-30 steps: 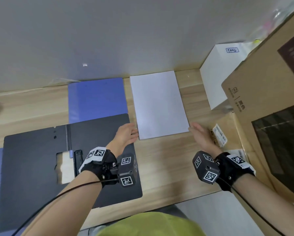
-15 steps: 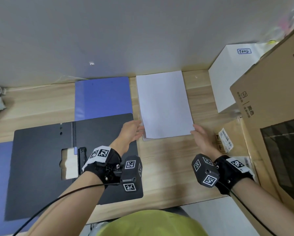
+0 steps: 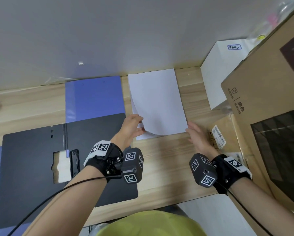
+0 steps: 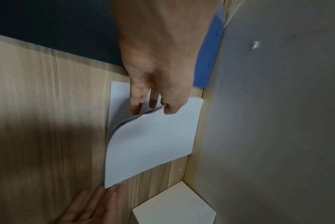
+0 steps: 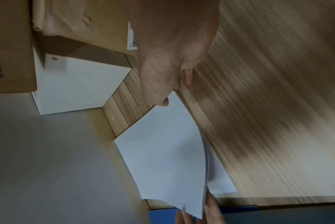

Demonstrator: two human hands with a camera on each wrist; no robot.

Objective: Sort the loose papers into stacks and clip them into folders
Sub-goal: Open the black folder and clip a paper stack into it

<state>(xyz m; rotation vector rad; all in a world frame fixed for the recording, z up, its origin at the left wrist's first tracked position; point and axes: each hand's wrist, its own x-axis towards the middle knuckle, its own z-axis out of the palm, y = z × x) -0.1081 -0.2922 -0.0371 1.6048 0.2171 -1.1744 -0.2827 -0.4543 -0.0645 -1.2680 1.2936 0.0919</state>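
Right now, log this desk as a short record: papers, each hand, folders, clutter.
papers: white paper stack on the wooden desk, near-left corner of the upper sheets lifted and curled
left hand: pinches the lifted corner
right hand: fingers straight, at the stack's near-right corner
folders: black folder lying open; blue folder behind it
clutter: white box, cardboard box at right

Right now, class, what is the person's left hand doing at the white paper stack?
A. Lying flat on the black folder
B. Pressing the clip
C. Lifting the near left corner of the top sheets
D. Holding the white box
C: the left hand pinches the paper stack's near left corner, and the top sheets curl up off the rest.
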